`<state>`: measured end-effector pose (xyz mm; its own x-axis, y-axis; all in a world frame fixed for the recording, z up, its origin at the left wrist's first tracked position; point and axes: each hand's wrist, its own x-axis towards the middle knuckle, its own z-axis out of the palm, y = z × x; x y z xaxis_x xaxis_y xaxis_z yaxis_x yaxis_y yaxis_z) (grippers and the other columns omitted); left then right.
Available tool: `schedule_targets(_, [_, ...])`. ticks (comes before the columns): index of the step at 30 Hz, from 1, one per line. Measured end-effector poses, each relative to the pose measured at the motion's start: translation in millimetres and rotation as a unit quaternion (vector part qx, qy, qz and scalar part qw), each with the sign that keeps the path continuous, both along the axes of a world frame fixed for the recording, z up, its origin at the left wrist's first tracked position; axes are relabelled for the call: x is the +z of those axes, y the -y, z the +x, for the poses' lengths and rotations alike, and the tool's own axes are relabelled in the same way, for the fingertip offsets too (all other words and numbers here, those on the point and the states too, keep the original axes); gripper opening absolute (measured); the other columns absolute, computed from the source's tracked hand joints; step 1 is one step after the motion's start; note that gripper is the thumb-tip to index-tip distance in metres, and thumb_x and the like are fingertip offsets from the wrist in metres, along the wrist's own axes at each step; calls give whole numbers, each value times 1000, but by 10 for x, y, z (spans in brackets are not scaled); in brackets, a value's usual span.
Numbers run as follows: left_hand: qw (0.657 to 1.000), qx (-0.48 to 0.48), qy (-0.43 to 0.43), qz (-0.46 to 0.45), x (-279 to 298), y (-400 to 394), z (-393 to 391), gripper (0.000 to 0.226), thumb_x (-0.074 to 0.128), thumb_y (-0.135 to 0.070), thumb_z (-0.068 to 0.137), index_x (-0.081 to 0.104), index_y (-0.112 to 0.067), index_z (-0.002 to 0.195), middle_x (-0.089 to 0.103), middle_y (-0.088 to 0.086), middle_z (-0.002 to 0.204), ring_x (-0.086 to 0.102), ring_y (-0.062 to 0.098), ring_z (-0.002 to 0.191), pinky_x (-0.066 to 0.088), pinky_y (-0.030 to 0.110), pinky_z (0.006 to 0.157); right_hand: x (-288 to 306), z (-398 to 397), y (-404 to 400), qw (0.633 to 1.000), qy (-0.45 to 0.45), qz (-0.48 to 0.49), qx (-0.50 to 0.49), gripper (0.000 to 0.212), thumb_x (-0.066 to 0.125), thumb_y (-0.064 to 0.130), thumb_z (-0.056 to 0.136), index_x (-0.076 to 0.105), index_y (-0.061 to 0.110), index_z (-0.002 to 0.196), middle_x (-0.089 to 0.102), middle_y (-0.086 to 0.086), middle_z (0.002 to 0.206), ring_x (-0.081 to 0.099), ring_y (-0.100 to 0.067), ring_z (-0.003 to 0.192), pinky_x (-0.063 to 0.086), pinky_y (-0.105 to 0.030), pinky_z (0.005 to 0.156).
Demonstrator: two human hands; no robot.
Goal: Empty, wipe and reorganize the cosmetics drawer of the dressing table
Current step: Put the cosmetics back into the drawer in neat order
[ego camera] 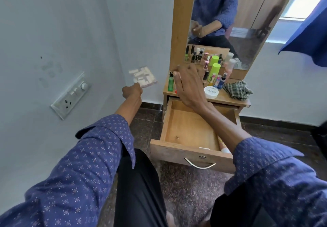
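The wooden drawer of the dressing table stands pulled out and is almost bare inside; a small white item and a pale tube lie at its front right. My left hand is raised left of the table and grips a clear packet of white pieces. Reaching over the tabletop, my right hand pinches a small item near a green lighter; what the item is I cannot tell.
Several bottles, a lime-capped can, a white round jar and a checked green cloth crowd the tabletop below the mirror. A wall socket panel sits at left. A blue curtain hangs at right.
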<state>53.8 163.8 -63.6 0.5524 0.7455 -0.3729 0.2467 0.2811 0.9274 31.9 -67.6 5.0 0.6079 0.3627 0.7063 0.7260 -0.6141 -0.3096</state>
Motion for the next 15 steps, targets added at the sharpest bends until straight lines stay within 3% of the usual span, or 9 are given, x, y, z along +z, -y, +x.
schedule_targets(4, [999,38,12,-37,-160,-53,-309,24,75,-16,93,67,-2,111,73,14,110,73,25,98,62,32,85,-257,-294,-34,996,-81,-34,32,18,42,25,110,59,21,106,57,9,94,52,-9,86,47,-33,73])
schedule_targets(5, [998,34,24,-45,-187,-28,-393,13,74,-13,93,68,-3,98,74,12,102,73,23,94,62,32,86,-329,-329,-33,992,-110,-43,31,17,42,27,109,57,25,102,60,8,92,55,-10,81,51,-34,71])
schedule_targets(7, [998,14,40,-55,-207,78,-574,16,71,-6,95,65,-8,81,71,8,84,71,20,83,61,28,80,-481,-369,-6,983,-180,-45,15,15,42,32,107,55,29,100,65,9,93,60,-10,80,54,-35,69])
schedule_targets(10, [996,-23,55,-68,-201,234,-828,18,67,3,92,68,-8,78,69,7,76,67,20,74,57,26,73,-653,-367,82,957,-289,-30,3,21,48,40,104,63,27,111,69,12,105,65,-8,92,56,-35,78])
schedule_targets(12, [995,-58,60,-62,-188,341,-978,18,67,4,90,68,-7,77,70,7,72,65,22,76,56,30,80,-697,-379,139,931,-365,4,13,28,54,46,103,64,24,117,71,10,109,68,-8,89,58,-34,80])
schedule_targets(15, [988,-128,78,-41,-209,509,-1144,17,68,0,95,71,-8,81,73,4,72,65,23,82,57,34,90,-698,-405,211,864,-495,79,55,38,59,46,103,63,16,124,76,2,107,74,-14,80,63,-32,73])
